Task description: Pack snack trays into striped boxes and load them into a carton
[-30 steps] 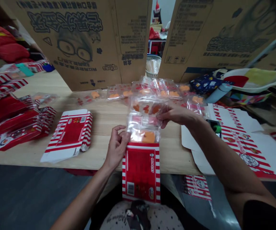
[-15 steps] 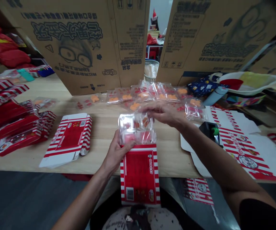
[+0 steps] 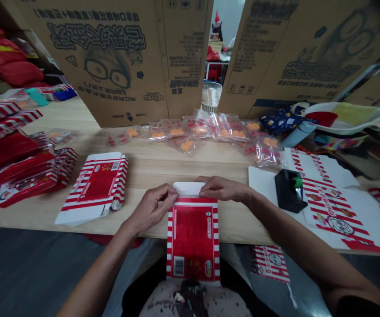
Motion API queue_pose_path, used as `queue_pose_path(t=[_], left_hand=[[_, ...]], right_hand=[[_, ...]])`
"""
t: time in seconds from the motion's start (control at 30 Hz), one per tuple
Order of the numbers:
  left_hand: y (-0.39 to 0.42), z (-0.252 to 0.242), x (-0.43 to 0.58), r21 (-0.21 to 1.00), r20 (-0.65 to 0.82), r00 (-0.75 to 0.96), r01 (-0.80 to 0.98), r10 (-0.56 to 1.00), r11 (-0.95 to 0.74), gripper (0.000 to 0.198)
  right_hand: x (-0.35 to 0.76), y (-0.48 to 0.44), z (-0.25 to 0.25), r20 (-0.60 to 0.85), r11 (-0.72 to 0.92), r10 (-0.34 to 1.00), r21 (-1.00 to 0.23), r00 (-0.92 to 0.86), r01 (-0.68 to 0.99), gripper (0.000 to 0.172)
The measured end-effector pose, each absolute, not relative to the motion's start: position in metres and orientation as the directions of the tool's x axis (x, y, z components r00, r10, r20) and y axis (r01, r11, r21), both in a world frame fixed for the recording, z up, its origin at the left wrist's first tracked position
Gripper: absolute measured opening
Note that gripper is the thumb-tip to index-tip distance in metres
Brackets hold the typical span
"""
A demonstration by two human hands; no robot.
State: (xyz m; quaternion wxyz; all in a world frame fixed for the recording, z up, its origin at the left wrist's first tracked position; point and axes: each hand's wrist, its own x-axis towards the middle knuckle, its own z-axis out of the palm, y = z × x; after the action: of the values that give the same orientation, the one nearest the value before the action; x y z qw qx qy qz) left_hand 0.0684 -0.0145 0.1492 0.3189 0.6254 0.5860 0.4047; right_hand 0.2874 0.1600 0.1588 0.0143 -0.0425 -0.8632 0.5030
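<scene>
Wooden surface (image 3: 144, 169) holds a red striped carton (image 3: 193, 240) at 6 o'clock, overhanging the edge; left hand (image 3: 150, 209) and right hand (image 3: 223, 189), close together, pinch its white flap (image 3: 188, 189). Flat cartons (image 3: 94, 189) lie at 9 o'clock, clear packets (image 3: 190, 130) at 12.

"What are the hands on?"

"The left hand (image 3: 152, 208) and right hand (image 3: 222, 189) grip either side of the white flap (image 3: 189, 189) of a flat red-and-white striped cardboard carton (image 3: 192, 240), overhanging the pale wooden bench (image 3: 163, 171)."

"What's beyond?"

"A row of clear plastic packets of orange shapes (image 3: 190, 132)."
</scene>
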Motion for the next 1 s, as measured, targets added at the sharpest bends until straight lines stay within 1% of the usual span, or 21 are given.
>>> queue_pose_path(t=[0.03, 0.1, 0.17, 0.2, 0.23, 0.3, 0.33, 0.4, 0.47, 0.53, 0.6, 0.63, 0.67, 0.7, 0.73, 0.8, 0.83, 0.87, 0.9, 0.93, 1.0], left_hand=[[-0.016, 0.152, 0.066, 0.843, 0.118, 0.017, 0.527, 0.993, -0.109, 0.028], [-0.019, 0.156, 0.062, 0.826, 0.066, 0.015, 0.561, 0.998, -0.063, 0.027], [-0.021, 0.156, 0.06, 0.847, -0.002, -0.003, 0.531, 1.0, 0.004, 0.029], [-0.021, 0.157, 0.059, 0.858, -0.036, 0.001, 0.512, 0.999, 0.03, 0.03], [-0.021, 0.157, 0.059, 0.864, -0.067, 0.015, 0.5, 0.998, 0.05, 0.032], [-0.019, 0.159, 0.058, 0.849, -0.114, 0.054, 0.524, 0.992, 0.068, 0.034], [-0.016, 0.161, 0.057, 0.827, -0.132, 0.08, 0.559, 0.988, 0.065, 0.035], [-0.011, 0.168, 0.056, 0.768, -0.159, 0.146, 0.64, 0.976, 0.03, 0.036], [-0.004, 0.176, 0.054, 0.707, -0.158, 0.213, 0.706, 0.964, -0.041, 0.037], [0.001, 0.184, 0.052, 0.668, -0.127, 0.273, 0.734, 0.954, -0.121, 0.035], [0.002, 0.188, 0.051, 0.668, -0.088, 0.296, 0.726, 0.951, -0.165, 0.033], [0.0, 0.187, 0.052, 0.69, -0.084, 0.29, 0.707, 0.953, -0.154, 0.032], [-0.003, 0.183, 0.055, 0.732, -0.081, 0.26, 0.671, 0.962, -0.12, 0.031], [-0.006, 0.176, 0.06, 0.784, -0.068, 0.194, 0.617, 0.979, -0.068, 0.03], [-0.011, 0.167, 0.068, 0.84, -0.04, 0.088, 0.542, 0.995, -0.014, 0.028], [-0.019, 0.145, 0.088, 0.942, 0.034, -0.209, 0.335, 0.977, 0.038, 0.029], [-0.023, 0.133, 0.099, 0.973, 0.07, -0.362, 0.23, 0.93, 0.017, 0.037], [-0.025, 0.123, 0.11, 0.99, 0.09, -0.481, 0.138, 0.872, -0.027, 0.046], [-0.027, 0.114, 0.119, 0.995, 0.1, -0.571, 0.071, 0.815, -0.072, 0.052], [-0.028, 0.108, 0.126, 0.994, 0.103, -0.629, 0.034, 0.771, -0.106, 0.051], [-0.028, 0.103, 0.133, 0.993, 0.112, -0.67, 0.048, 0.734, -0.107, 0.038]], right_hand=[[0.291, 0.156, 0.159, 0.013, 0.512, 0.145, -0.856, -0.989, 0.064, 0.037], [0.299, 0.144, 0.16, 0.115, 0.581, 0.298, -0.809, -0.948, 0.084, 0.027], [0.307, 0.129, 0.16, 0.188, 0.672, 0.392, -0.727, -0.901, 0.141, 0.032], [0.31, 0.122, 0.16, 0.19, 0.716, 0.405, -0.674, -0.894, 0.181, 0.035], [0.312, 0.115, 0.16, 0.169, 0.757, 0.403, -0.614, -0.899, 0.224, 0.033], [0.314, 0.107, 0.161, 0.097, 0.807, 0.412, -0.5, -0.906, 0.313, 0.024], [0.314, 0.106, 0.163, 0.06, 0.812, 0.421, -0.469, -0.905, 0.347, 0.019], [0.313, 0.111, 0.168, 0.009, 0.806, 0.403, -0.477, -0.915, 0.35, 0.013], [0.312, 0.122, 0.174, -0.015, 0.778, 0.352, -0.551, -0.936, 0.301, 0.013], [0.312, 0.134, 0.177, -0.04, 0.727, 0.299, -0.638, -0.953, 0.254, 0.017], [0.313, 0.138, 0.173, -0.051, 0.671, 0.3, -0.698, -0.953, 0.248, 0.02], [0.313, 0.136, 0.168, -0.033, 0.636, 0.336, -0.73, -0.941, 0.252, 0.021], [0.313, 0.13, 0.161, 0.003, 0.588, 0.405, -0.767, -0.914, 0.258, 0.02], [0.313, 0.121, 0.152, 0.05, 0.529, 0.503, -0.807, -0.863, 0.262, 0.019], [0.311, 0.11, 0.141, 0.098, 0.467, 0.612, -0.845, -0.784, 0.259, 0.022], [0.307, 0.085, 0.121, 0.172, 0.365, 0.794, -0.902, -0.583, 0.231, 0.038], [0.304, 0.074, 0.113, 0.205, 0.345, 0.846, -0.914, -0.493, 0.213, 0.044], [0.3, 0.064, 0.108, 0.234, 0.343, 0.869, -0.92, -0.437, 0.19, 0.045], [0.298, 0.057, 0.105, 0.255, 0.347, 0.873, -0.924, -0.416, 0.161, 0.043], [0.296, 0.053, 0.104, 0.266, 0.348, 0.866, -0.928, -0.422, 0.129, 0.04], [0.294, 0.052, 0.107, 0.261, 0.339, 0.845, -0.937, -0.466, 0.089, 0.037]])
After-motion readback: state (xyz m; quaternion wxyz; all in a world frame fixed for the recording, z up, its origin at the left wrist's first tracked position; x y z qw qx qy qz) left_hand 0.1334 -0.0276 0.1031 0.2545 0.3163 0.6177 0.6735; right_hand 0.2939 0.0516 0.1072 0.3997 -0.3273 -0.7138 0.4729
